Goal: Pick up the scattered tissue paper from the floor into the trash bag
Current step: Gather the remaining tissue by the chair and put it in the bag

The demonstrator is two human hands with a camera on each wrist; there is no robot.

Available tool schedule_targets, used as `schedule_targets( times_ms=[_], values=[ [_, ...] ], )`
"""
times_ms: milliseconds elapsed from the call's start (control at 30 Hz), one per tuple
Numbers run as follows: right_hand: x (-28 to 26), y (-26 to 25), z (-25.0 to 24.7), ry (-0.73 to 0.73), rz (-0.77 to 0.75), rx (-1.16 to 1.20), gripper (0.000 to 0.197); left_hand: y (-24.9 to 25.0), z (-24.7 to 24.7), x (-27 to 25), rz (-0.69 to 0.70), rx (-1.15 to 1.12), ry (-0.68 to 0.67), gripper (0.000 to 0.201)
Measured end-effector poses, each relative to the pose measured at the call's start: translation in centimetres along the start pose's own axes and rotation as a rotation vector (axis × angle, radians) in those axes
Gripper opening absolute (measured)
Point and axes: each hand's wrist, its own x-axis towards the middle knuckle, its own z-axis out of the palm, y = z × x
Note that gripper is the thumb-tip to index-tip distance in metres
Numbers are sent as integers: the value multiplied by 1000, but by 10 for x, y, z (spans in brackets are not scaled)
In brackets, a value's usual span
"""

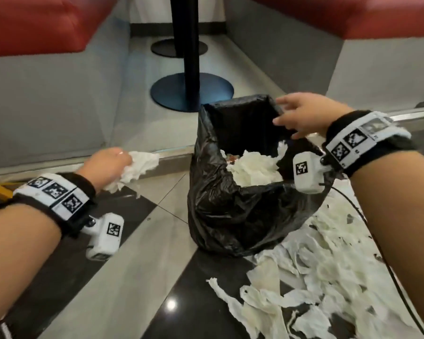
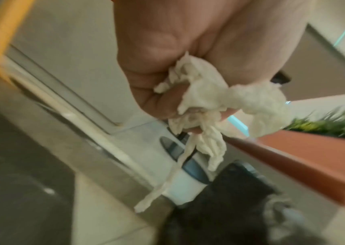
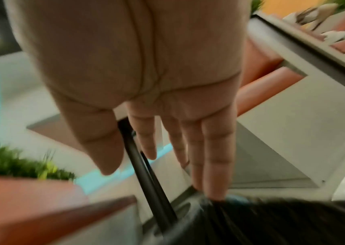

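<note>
A glossy black trash bag (image 1: 233, 211) of thin, crinkled plastic stands upright on the floor (image 1: 123, 289), which is laid in polished grey and black tiles that throw back a ceiling light. Its mouth gapes in a rough square, and crumpled white tissue (image 1: 252, 167) lies heaped inside. The right hand (image 1: 301, 116) hovers at the far right corner of the bag's rim, fingers straight and spread, released; the right wrist view shows the flat palm and one fingertip (image 3: 216, 192) just at the bag's dark, pleated edge, though blur leaves contact unsure. The left hand (image 1: 105, 165) is to the left of the bag, near the metal strip at the foot of the grey bench base, clenched round a soft, wrinkled wad of tissue paper (image 1: 137, 167). Only the left wrist view shows its torn, twisted strands (image 2: 198, 144) dangling below the curled fingers. The head view alone shows the scattered tissue paper (image 1: 316, 272), flat, ragged, embossed sheets covering the floor to the right of and in front of the bag, with a thin black cable (image 1: 377, 241) across them. Beyond stand a black table post (image 1: 191, 57) on a round base and red padded seats (image 1: 34, 23).
</note>
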Motion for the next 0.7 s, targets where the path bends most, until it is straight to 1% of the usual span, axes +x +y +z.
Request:
schedule_targets(
  times_ms=[67, 100, 133, 167, 233, 267, 300, 333, 367, 400, 433, 467, 500, 567, 600, 633, 667, 700],
  values=[
    [-7, -4, -28, 96, -68, 339, 37, 48, -6, 3, 4, -279, 25, 18],
    [-12, -6, -40, 153, -108, 442, 29, 72, -8, 3, 33, -398, 29, 19],
    [-16, -8, -50, 214, -142, 495, 24, 96, -7, 2, 62, -491, 18, 22],
    [-20, -9, -57, 271, -171, 512, 19, 120, -6, -1, 95, -614, -34, 26],
    [-28, -9, -65, 356, -205, 494, 14, 166, 7, -5, 137, -826, -249, 34],
    [-33, -9, -66, 375, -207, 466, 14, 182, 16, -7, 138, -844, -333, 42],
    [-37, -9, -66, 377, -202, 426, 13, 192, 26, -5, 138, -793, -387, 61],
    [-43, -9, -64, 367, -199, 361, 12, 198, 37, -5, 129, -689, -379, 84],
    [-49, -8, -62, 353, -196, 280, 12, 202, 48, -7, 132, -580, -364, 94],
    [-56, -6, -59, 334, -191, 199, 12, 206, 59, -14, 134, -481, -361, 88],
    [-65, -3, -56, 312, -181, 118, 13, 206, 69, -22, 147, -413, -365, 76],
    [-73, 1, -55, 288, -173, 43, 14, 203, 79, -25, 172, -364, -373, 66],
    [-83, 4, -53, 258, -165, -31, 14, 198, 87, -27, 217, -308, -350, 59],
    [-99, 11, -48, 153, -137, -172, 10, 182, 97, -28, 328, -231, -212, 43],
    [-104, 17, -43, 63, -113, -253, 8, 173, 98, -28, 364, -223, -162, 32],
    [-108, 24, -35, -56, -87, -340, 8, 166, 97, -29, 390, -200, -154, 20],
    [-109, 33, -23, -205, -52, -416, 11, 160, 95, -30, 414, -157, -186, 9],
    [-109, 44, -7, -375, 2, -465, 13, 154, 93, -32, 445, -116, -237, 8]
  ],
)
